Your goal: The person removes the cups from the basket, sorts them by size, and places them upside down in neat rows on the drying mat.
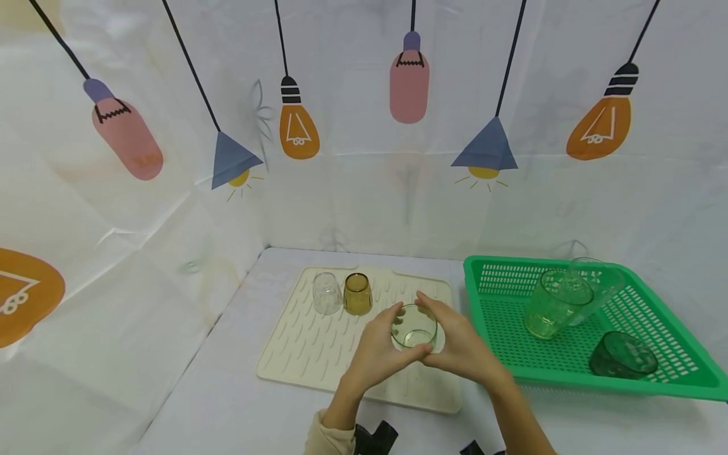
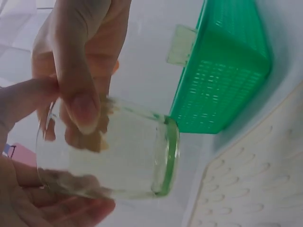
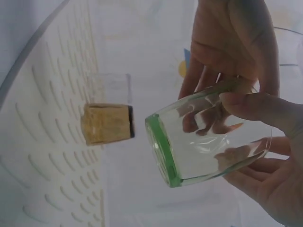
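Both hands hold a clear, green-tinted drinking glass (image 1: pixel 418 323) over the mat. The left hand (image 1: pixel 378 346) curls round one side of it and the right hand (image 1: pixel 465 344) round the other, with the thumbs close together on the near side. The thick green base of the glass (image 3: pixel 163 149) points down toward the mat in the right wrist view, and the rim end lies among the fingers. Behind the hands, an amber glass (image 1: pixel 357 296) and a small clear glass (image 1: pixel 327 294) stand side by side on the cream drying mat (image 1: pixel 309 347), the amber one base up.
To the right of the mat stands a green plastic basket (image 1: pixel 495 357). In it are a tall yellow-green glass (image 1: pixel 546 316), a clear glass (image 1: pixel 611 284) leaning beside it, and a dark green glass (image 1: pixel 622 357) lying tilted. A printed white sheet (image 1: pixel 364 208) hangs behind the table.
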`<control>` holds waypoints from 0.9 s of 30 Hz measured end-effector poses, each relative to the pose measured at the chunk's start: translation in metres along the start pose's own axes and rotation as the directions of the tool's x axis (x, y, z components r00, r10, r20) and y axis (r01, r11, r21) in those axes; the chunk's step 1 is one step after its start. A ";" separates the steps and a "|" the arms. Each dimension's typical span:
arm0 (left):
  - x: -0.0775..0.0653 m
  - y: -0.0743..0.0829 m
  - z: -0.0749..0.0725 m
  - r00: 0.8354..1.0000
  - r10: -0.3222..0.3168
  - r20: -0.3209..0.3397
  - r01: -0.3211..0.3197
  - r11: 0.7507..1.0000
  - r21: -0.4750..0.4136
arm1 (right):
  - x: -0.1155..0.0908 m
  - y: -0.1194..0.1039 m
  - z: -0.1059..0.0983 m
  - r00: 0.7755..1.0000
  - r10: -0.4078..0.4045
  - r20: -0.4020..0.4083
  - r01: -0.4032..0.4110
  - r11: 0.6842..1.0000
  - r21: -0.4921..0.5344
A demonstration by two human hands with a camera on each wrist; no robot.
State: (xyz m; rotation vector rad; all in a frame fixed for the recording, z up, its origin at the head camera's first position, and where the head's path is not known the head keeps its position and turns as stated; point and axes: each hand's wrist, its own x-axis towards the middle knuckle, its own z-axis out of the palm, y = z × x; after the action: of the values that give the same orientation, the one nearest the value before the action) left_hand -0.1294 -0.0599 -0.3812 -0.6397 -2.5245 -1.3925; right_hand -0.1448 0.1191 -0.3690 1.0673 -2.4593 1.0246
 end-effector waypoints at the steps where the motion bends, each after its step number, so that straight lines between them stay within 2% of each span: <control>1: 0.000 0.002 0.001 1.000 -0.017 -0.008 0.017 1.000 0.023 | 0.001 -0.001 0.001 1.000 0.007 0.003 -0.007 1.000 -0.007; 7: 0.002 0.009 0.002 0.992 -0.123 -0.029 0.126 0.976 0.178 | 0.003 -0.005 0.011 0.999 0.029 0.021 -0.028 0.999 -0.040; 10: 0.003 0.010 0.002 0.990 -0.132 -0.056 0.141 0.965 0.222 | 0.003 -0.005 0.014 0.999 0.029 0.013 -0.028 0.999 -0.045; 12: 0.003 0.009 0.002 0.989 -0.122 -0.084 0.137 0.968 0.210 | 0.002 -0.004 0.016 1.000 0.021 0.000 -0.021 0.999 -0.041; 16: 0.002 0.000 0.000 0.987 -0.119 -0.109 0.127 0.990 0.066 | -0.002 0.001 0.017 0.999 0.014 -0.045 -0.014 1.000 -0.005; 19: 0.000 -0.010 -0.003 0.987 -0.134 -0.092 0.127 0.988 -0.087 | -0.007 0.008 0.016 0.996 0.022 -0.082 -0.020 1.000 0.024; 22: -0.003 -0.020 -0.007 0.990 -0.122 -0.066 0.103 0.967 -0.232 | -0.013 0.016 0.015 0.993 0.050 -0.104 -0.042 0.996 0.078; 27: -0.007 -0.031 -0.016 0.998 -0.048 -0.027 0.031 0.896 -0.444 | -0.024 0.026 0.014 0.985 0.142 -0.102 -0.115 0.965 0.234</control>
State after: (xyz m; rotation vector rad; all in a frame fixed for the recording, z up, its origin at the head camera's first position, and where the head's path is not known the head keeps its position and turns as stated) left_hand -0.1376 -0.0898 -0.3987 -0.6260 -2.2075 -2.0008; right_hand -0.1465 0.1346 -0.4044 0.8890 -2.3854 1.3962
